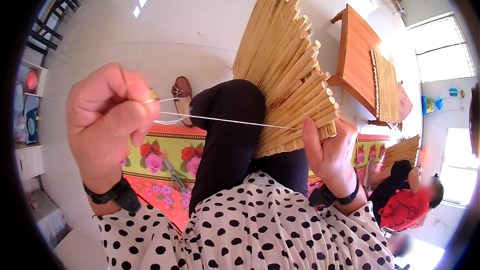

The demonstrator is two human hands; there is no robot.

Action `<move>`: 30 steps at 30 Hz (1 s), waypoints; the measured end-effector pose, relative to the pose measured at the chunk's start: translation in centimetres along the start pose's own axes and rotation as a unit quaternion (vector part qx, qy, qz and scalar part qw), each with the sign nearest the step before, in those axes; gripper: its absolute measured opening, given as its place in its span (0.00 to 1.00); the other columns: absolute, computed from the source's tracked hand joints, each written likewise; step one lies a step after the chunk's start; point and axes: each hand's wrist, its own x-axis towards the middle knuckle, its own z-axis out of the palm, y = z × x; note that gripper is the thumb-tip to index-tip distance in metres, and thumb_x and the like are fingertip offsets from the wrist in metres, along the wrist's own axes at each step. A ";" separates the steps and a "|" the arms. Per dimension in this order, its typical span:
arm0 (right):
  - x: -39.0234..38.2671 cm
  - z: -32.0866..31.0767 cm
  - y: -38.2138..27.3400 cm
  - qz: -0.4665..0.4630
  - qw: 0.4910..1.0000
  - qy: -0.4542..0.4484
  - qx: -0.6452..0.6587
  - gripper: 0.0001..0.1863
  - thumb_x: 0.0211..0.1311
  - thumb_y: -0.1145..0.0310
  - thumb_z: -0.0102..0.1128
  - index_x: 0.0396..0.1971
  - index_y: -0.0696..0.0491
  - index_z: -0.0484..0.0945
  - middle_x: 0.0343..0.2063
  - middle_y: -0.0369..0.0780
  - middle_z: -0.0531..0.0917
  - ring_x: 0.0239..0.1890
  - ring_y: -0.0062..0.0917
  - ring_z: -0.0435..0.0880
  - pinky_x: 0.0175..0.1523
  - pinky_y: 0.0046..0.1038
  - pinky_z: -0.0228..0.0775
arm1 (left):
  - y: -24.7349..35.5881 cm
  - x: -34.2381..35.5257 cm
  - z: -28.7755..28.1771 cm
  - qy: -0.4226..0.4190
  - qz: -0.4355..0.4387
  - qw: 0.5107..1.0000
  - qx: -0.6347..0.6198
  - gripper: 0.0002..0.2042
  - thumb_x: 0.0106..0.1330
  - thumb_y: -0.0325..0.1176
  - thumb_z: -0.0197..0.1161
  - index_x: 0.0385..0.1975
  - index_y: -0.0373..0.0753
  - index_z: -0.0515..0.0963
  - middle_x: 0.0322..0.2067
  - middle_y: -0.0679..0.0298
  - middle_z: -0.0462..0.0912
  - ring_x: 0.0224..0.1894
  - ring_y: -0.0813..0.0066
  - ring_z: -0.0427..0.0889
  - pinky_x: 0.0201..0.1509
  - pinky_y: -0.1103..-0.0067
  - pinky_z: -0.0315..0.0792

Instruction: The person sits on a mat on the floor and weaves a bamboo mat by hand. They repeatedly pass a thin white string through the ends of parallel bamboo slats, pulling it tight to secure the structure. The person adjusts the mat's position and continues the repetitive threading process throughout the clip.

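Note:
A mat of straw-coloured reed stalks (280, 70) rests across my lap and slants away over my knee, its cut ends toward the right. My right hand (331, 150) grips its near right corner, thumb on top and the fingers partly hidden beneath. Off to the left, my left hand (107, 125) is raised with thumb and forefinger pinched on a white thread (225, 119). This thread runs taut to the stalks beside my right thumb, and a loose loop hangs at the pinch. A gold-coloured band like a thimble (153, 94) shows at the left fingertips. Whether a needle is there cannot be seen.
Scissors (175, 175) lie on a floral cloth (145, 182) by my left leg. Ahead to the right stands a wooden table (357, 45) bearing another reed mat (386, 85). A person in red (402, 210) sits at the right with a similar mat (400, 152). Dark stools (55, 10) line the far left.

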 end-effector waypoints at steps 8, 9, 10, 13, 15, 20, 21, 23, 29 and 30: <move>0.1 -0.5 -0.2 -0.007 1.000 -0.020 -0.010 0.04 0.52 0.75 0.63 0.23 0.58 0.77 0.19 0.43 0.79 0.19 0.41 0.77 0.26 0.35 0.68 | -1.4 1.4 -2.8 -0.096 0.013 0.995 -0.019 0.07 0.65 0.26 0.60 0.30 0.35 0.68 0.22 0.67 0.66 0.15 0.89 0.57 0.17 0.90 0.53; 0.0 -0.5 -0.1 -0.012 1.000 -0.019 -0.018 0.04 0.51 0.75 0.64 0.22 0.58 0.77 0.19 0.43 0.79 0.19 0.41 0.77 0.26 0.35 0.69 | -1.6 1.5 -2.7 -0.094 0.011 0.995 -0.017 0.07 0.65 0.26 0.60 0.30 0.35 0.68 0.22 0.68 0.66 0.15 0.89 0.57 0.17 0.90 0.53; -0.1 -0.5 0.0 -0.008 1.000 -0.022 -0.021 0.04 0.51 0.75 0.64 0.23 0.57 0.78 0.20 0.42 0.80 0.20 0.40 0.78 0.27 0.34 0.69 | -1.9 1.6 -2.7 -0.095 0.014 0.995 -0.016 0.07 0.65 0.26 0.60 0.29 0.35 0.68 0.22 0.68 0.66 0.15 0.89 0.57 0.16 0.90 0.53; 0.0 -0.6 0.1 -0.016 1.000 -0.014 0.004 0.03 0.51 0.75 0.64 0.24 0.57 0.79 0.21 0.43 0.80 0.19 0.40 0.78 0.26 0.34 0.69 | -1.9 1.7 -2.8 -0.099 0.015 0.995 -0.012 0.07 0.63 0.25 0.60 0.27 0.35 0.69 0.22 0.66 0.69 0.15 0.88 0.62 0.17 0.89 0.55; -0.4 -0.8 0.3 0.008 1.000 -0.017 0.000 0.03 0.51 0.74 0.63 0.24 0.58 0.79 0.21 0.43 0.80 0.20 0.40 0.78 0.27 0.33 0.70 | -2.9 2.2 -2.9 -0.120 -0.006 0.992 -0.039 0.04 0.61 0.22 0.60 0.26 0.32 0.72 0.23 0.63 0.73 0.16 0.85 0.67 0.19 0.88 0.60; -0.1 -1.0 0.6 0.033 0.998 -0.033 0.041 0.08 0.51 0.71 0.64 0.29 0.59 0.79 0.22 0.45 0.80 0.22 0.40 0.81 0.30 0.31 0.73 | -5.6 4.2 -6.6 -0.012 -0.010 0.955 0.297 0.03 0.60 0.22 0.62 0.31 0.30 0.80 0.28 0.60 0.81 0.25 0.80 0.79 0.30 0.86 0.69; -0.3 -1.0 0.9 0.022 0.999 -0.024 0.033 0.10 0.50 0.70 0.65 0.31 0.59 0.79 0.23 0.45 0.80 0.23 0.40 0.81 0.30 0.31 0.73 | -6.3 4.0 -8.5 0.038 0.030 0.923 0.381 0.04 0.61 0.22 0.62 0.32 0.30 0.81 0.29 0.60 0.82 0.26 0.80 0.80 0.31 0.86 0.70; -0.9 -1.0 1.6 0.003 1.000 -0.021 0.022 0.16 0.48 0.68 0.68 0.36 0.60 0.78 0.25 0.45 0.81 0.24 0.39 0.82 0.29 0.31 0.73 | -5.6 2.9 -8.5 0.099 0.055 0.891 0.440 0.05 0.61 0.22 0.62 0.34 0.30 0.82 0.29 0.61 0.83 0.28 0.80 0.80 0.33 0.86 0.71; -3.4 1.0 2.3 -0.030 0.998 0.033 -0.032 0.25 0.43 0.66 0.74 0.41 0.61 0.76 0.29 0.44 0.81 0.26 0.37 0.84 0.30 0.30 0.74 | -6.7 0.0 4.1 -0.067 0.158 0.940 0.296 0.09 0.60 0.26 0.66 0.39 0.35 0.81 0.27 0.61 0.83 0.25 0.71 0.82 0.28 0.79 0.75; -3.7 1.3 2.1 0.000 0.999 0.040 -0.035 0.24 0.43 0.67 0.76 0.40 0.60 0.76 0.28 0.43 0.82 0.25 0.36 0.84 0.30 0.29 0.74 | -7.2 -0.1 5.6 -0.100 0.182 0.935 0.287 0.10 0.57 0.24 0.68 0.38 0.36 0.81 0.26 0.62 0.81 0.23 0.71 0.81 0.25 0.79 0.73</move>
